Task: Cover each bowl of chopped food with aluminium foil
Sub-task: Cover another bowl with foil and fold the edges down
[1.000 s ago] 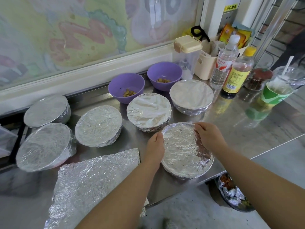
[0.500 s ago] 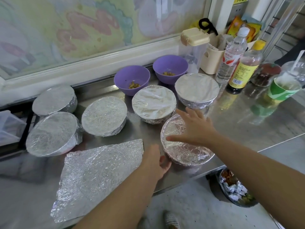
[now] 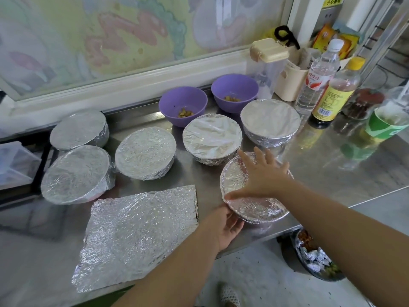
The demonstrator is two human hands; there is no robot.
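A foil-covered bowl point(image 3: 254, 207) stands at the steel counter's front edge. My right hand point(image 3: 263, 173) lies flat on top of its foil, fingers spread. My left hand point(image 3: 225, 224) cups the bowl's near-left side, palm up, fingers under the rim. Several other foil-covered bowls point(image 3: 145, 152) stand in a row behind and to the left. Two purple bowls point(image 3: 182, 105) with a little chopped food stand uncovered at the back. A loose crinkled foil sheet point(image 3: 137, 233) lies flat at the front left.
Bottles point(image 3: 316, 80), a cream utensil holder point(image 3: 287, 87), a clear container with a cream lid and a green cup point(image 3: 385, 122) crowd the back right. A bin with scrap foil point(image 3: 314, 258) sits on the floor below the counter point(image 3: 332, 169) edge. A painted window runs behind.
My right hand moved from the bowl's far rim to lie spread on top. My left hand dropped from the left rim to the bowl's lower near side.
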